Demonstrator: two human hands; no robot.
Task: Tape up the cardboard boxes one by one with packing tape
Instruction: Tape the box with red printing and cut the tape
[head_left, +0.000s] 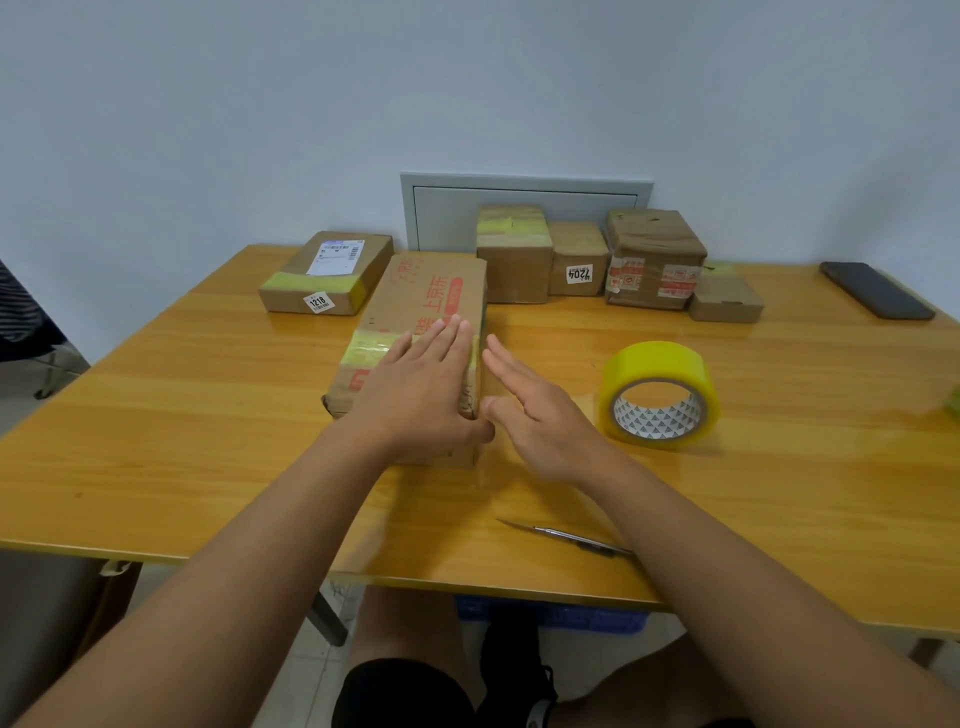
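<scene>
A long cardboard box (426, 296) with red print lies in the middle of the wooden table (208, 441). A band of yellow tape (366, 351) crosses its top. My left hand (421, 389) lies flat on the box over the tape, fingers straight. My right hand (535, 410) is beside the box's right side, fingers straight, its thumb near the box edge. A roll of yellow packing tape (660, 392) stands on the table to the right of my right hand. Scissors (566, 538) lie near the front edge, partly hidden by my right forearm.
A flat box (327, 273) labelled 1218 lies at the back left. Several more boxes (592, 257) stand along the back wall. A dark phone (875, 290) rests at the far right. A blue crate (556, 616) sits under the table by my legs.
</scene>
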